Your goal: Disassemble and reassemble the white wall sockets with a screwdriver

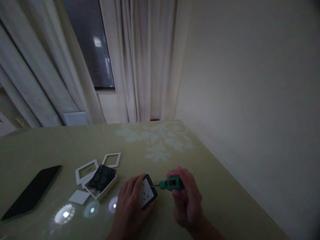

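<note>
Your left hand (pixel 130 208) is wrapped around a wall socket (pixel 147 195), white face up (its edge looks black), held just above the table (pixel 225 186) at 6 o'clock in your view. Your right hand (pixel 187 203) is clenched on a green screwdriver (pixel 172 183), and its tip meets the socket's side at 3 o'clock. At 10 o'clock from your left hand a black module (pixel 102 177) lies in a white housing, touching a large white frame (pixel 86 170). A small white frame (pixel 111 159) lies just beyond at 12 o'clock from it. A white plate (pixel 79 197) lies at the housing's 8 o'clock. A dark flat slab (pixel 32 191) lies far out at 9 o'clock.
</note>
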`<action>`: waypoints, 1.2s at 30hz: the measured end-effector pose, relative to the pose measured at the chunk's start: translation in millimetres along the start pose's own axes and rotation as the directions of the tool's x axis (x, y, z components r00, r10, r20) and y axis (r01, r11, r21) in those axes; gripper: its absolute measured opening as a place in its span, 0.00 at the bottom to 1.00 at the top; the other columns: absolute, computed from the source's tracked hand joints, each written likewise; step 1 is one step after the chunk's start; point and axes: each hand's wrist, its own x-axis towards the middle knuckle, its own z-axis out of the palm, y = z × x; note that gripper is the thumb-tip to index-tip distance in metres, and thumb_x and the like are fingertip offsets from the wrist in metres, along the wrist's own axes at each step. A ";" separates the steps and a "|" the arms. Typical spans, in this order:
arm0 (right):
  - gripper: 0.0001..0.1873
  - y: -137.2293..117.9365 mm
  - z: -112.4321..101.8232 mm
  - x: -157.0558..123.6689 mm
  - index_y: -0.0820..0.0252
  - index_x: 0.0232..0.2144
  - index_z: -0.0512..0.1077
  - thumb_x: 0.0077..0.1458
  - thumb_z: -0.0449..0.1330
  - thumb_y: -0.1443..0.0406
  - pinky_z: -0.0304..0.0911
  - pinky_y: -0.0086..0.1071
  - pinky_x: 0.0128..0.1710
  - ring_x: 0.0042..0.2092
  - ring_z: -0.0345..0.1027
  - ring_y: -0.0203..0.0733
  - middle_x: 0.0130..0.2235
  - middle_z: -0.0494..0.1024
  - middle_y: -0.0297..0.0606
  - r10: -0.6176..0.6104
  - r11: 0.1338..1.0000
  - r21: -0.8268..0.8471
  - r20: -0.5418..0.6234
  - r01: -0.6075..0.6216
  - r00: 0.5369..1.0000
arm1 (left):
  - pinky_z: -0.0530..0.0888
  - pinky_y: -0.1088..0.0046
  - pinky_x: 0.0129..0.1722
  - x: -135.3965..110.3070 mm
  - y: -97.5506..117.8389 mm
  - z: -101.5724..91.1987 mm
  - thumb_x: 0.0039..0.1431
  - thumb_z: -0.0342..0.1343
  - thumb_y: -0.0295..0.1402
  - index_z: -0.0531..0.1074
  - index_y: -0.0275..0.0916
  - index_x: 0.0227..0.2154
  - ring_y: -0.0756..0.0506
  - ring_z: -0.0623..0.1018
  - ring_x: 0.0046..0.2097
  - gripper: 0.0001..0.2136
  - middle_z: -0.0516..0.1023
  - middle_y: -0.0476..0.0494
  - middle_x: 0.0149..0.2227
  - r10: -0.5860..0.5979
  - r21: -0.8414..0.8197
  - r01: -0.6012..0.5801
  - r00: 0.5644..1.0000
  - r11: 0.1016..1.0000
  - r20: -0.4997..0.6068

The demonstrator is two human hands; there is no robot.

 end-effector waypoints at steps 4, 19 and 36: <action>0.21 4.8 4.1 -3.1 0.48 0.69 0.64 0.79 0.48 0.62 0.81 0.45 0.44 0.51 0.76 0.49 0.61 0.75 0.50 0.063 0.987 0.149 -0.036 -0.057 0.997 | 0.77 0.50 0.57 0.8 1.7 3.7 0.55 0.69 0.37 0.70 0.46 0.65 0.31 0.80 0.56 0.34 0.81 0.39 0.57 -0.014 -0.039 0.015 1.000 0.999 0.022; 0.22 13.9 5.7 -1.0 0.51 0.67 0.67 0.75 0.52 0.64 0.78 0.46 0.48 0.51 0.77 0.51 0.54 0.80 0.47 0.029 0.997 0.066 0.054 -0.033 0.998 | 0.75 0.45 0.64 6.7 14.7 0.7 0.56 0.72 0.46 0.71 0.42 0.65 0.27 0.77 0.63 0.35 0.78 0.31 0.62 -0.037 -0.282 0.146 0.933 0.948 0.358; 0.24 21.4 -14.4 37.1 0.47 0.67 0.70 0.72 0.61 0.62 0.76 0.41 0.52 0.51 0.75 0.45 0.53 0.74 0.43 0.140 0.990 -0.045 0.226 -0.133 0.964 | 0.73 0.45 0.61 29.2 23.2 18.0 0.56 0.69 0.38 0.68 0.41 0.65 0.30 0.76 0.57 0.34 0.78 0.33 0.58 0.067 -0.220 0.034 0.898 0.975 0.434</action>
